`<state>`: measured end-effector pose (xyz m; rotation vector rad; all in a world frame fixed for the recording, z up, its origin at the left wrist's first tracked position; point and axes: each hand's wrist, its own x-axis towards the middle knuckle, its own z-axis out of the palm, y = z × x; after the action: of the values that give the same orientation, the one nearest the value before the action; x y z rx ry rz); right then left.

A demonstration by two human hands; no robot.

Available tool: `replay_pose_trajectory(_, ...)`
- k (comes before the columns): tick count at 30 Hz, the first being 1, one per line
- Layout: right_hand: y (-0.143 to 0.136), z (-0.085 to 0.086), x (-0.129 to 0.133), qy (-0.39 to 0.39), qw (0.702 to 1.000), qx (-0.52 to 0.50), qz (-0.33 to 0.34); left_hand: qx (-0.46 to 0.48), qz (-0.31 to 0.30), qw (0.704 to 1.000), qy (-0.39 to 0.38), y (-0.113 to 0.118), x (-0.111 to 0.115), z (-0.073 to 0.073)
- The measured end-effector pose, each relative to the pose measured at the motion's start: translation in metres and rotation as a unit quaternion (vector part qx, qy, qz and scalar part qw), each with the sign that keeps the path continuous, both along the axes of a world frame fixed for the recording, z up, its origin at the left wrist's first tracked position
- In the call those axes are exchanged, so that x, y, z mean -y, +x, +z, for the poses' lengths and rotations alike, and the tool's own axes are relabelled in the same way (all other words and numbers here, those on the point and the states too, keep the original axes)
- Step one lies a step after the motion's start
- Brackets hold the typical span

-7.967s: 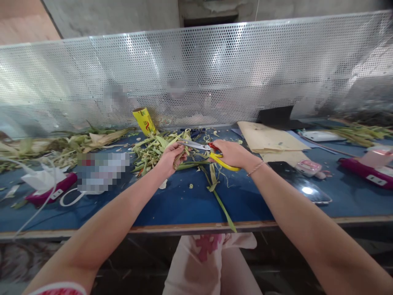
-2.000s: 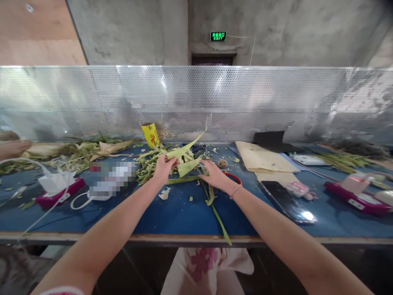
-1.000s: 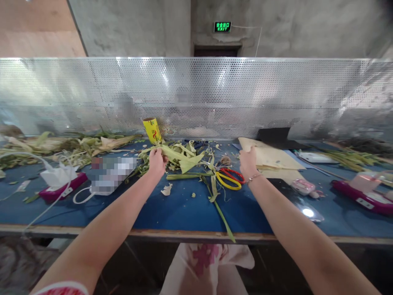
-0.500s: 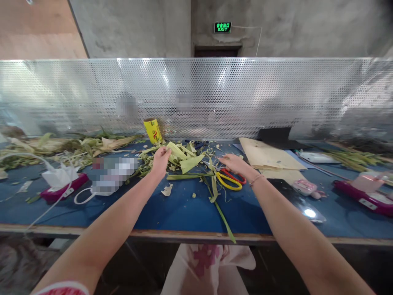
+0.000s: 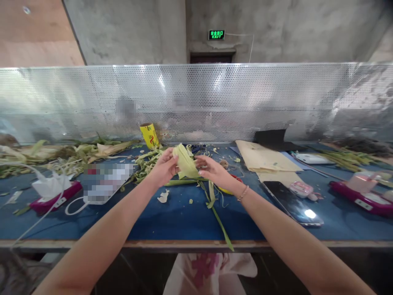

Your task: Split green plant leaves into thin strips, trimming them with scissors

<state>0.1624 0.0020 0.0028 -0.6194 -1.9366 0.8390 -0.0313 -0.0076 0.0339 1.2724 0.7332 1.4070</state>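
Note:
A pale green corn husk [image 5: 186,163] is stretched between my two hands above the table. My left hand [image 5: 166,166] is closed on its left edge, thumb and fingers pinching it. My right hand [image 5: 213,170] has its fingers bent at the husk's right edge, gripping it there. Under my right wrist lie scissors, mostly hidden; parts of their yellow handle [image 5: 226,191] and red handle [image 5: 236,178] show. A heap of husk strips [image 5: 147,166] lies behind and left of my left hand. A long green strip [image 5: 221,225] runs over the table's front edge.
A yellow container [image 5: 149,136] stands at the back by a perforated metal screen [image 5: 208,98]. Brown paper [image 5: 267,157], a dark phone [image 5: 291,205] and a purple power strip [image 5: 365,200] are on the right. Another purple power strip [image 5: 57,196] with cables lies left.
My right hand has moved left from above the scissors to the husk. The husk in my left hand is raised and now held between both hands. The view has shifted slightly.

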Motion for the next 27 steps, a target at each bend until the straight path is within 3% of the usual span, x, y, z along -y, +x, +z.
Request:
replay_pose_trajectory(2,-0.003,0.002,0.005,-0.027,0.996,0.071,0.038,-0.039,-0.032,0.999,-0.013,0.006,0.0,-0.004)
replay_pose_trajectory(4,-0.005,0.003,0.008,-0.011,0.993,0.114,0.003,-0.076,-0.025,0.997,-0.008,0.013,-0.003,-0.006)
replay_pose_trajectory(5,-0.006,0.004,0.008,0.006,0.993,0.112,-0.03,-0.09,0.01,0.996,-0.004,0.017,-0.004,-0.006)
replay_pose_trajectory(8,-0.007,0.006,0.007,0.058,0.985,0.063,-0.153,-0.141,0.212,0.967,-0.026,0.029,-0.004,-0.004)
replay_pose_trajectory(9,-0.007,0.006,0.008,0.076,0.979,0.053,-0.183,-0.152,0.241,0.958,-0.022,0.033,-0.002,-0.004)
replay_pose_trajectory(11,-0.008,0.005,0.009,0.116,0.969,0.066,-0.209,-0.147,0.148,0.978,-0.005,0.042,0.005,-0.005)
replay_pose_trajectory(12,-0.008,0.004,0.011,0.13,0.967,0.09,-0.198,-0.138,0.081,0.987,0.002,0.047,0.01,-0.006)
replay_pose_trajectory(13,-0.009,0.003,0.013,0.137,0.968,0.119,-0.173,-0.121,0.059,0.991,0.01,0.052,0.014,-0.007)
replay_pose_trajectory(15,-0.009,0.002,0.016,0.139,0.971,0.175,-0.084,-0.086,0.053,0.995,0.013,0.06,0.02,-0.008)
replay_pose_trajectory(17,-0.006,0.003,0.015,0.142,0.971,0.193,0.015,-0.039,0.091,0.995,-0.012,0.064,0.021,-0.006)
replay_pose_trajectory(19,0.003,0.008,0.01,0.114,0.977,0.173,0.059,-0.007,0.103,0.993,-0.054,0.062,0.017,-0.002)
replay_pose_trajectory(21,0.018,0.014,0.0,0.009,0.989,0.144,0.016,0.007,0.111,0.99,-0.087,0.056,0.011,0.002)
replay_pose_trajectory(23,0.035,0.018,-0.012,-0.077,0.98,0.152,-0.107,-0.006,0.091,0.99,-0.109,0.049,0.006,0.003)
replay_pose_trajectory(25,0.051,0.017,-0.023,-0.134,0.936,0.281,-0.167,-0.034,0.069,0.989,-0.125,0.042,0.004,0.001)
replay_pose_trajectory(27,0.062,0.012,-0.032,-0.099,0.863,0.441,-0.228,-0.048,0.067,0.988,-0.133,0.038,0.003,-0.002)
